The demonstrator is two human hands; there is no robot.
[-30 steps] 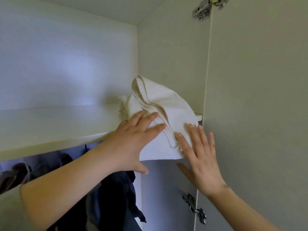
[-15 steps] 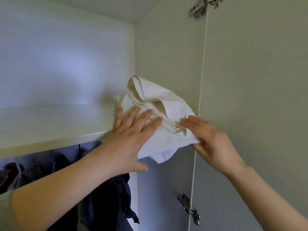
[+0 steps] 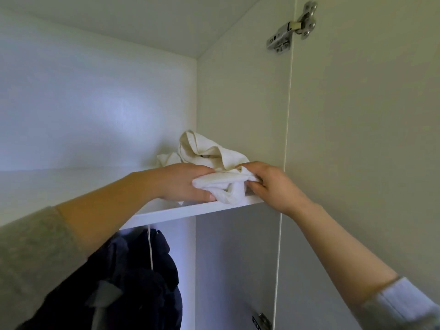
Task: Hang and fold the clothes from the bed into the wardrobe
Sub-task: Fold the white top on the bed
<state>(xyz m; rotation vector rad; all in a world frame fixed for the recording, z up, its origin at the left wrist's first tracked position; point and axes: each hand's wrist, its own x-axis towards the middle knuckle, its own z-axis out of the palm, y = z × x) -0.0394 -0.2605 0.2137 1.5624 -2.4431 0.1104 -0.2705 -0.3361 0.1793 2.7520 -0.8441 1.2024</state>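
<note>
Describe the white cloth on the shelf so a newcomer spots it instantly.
Open wardrobe, top shelf, right corner against the side wall. A crumpled cream-white garment sits at the front edge, gripped by the left hand and right hand. Unlike the dark navy clothes hanging below, it is pale and bunched up.

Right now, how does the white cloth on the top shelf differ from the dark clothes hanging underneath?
The white garment is cream; the dark navy garment is almost black. The white garment lies crumpled on the top shelf; the dark navy garment hangs below it. The left hand and right hand both grip the white garment; neither holds the dark navy garment. Both are inside the wardrobe.
</note>
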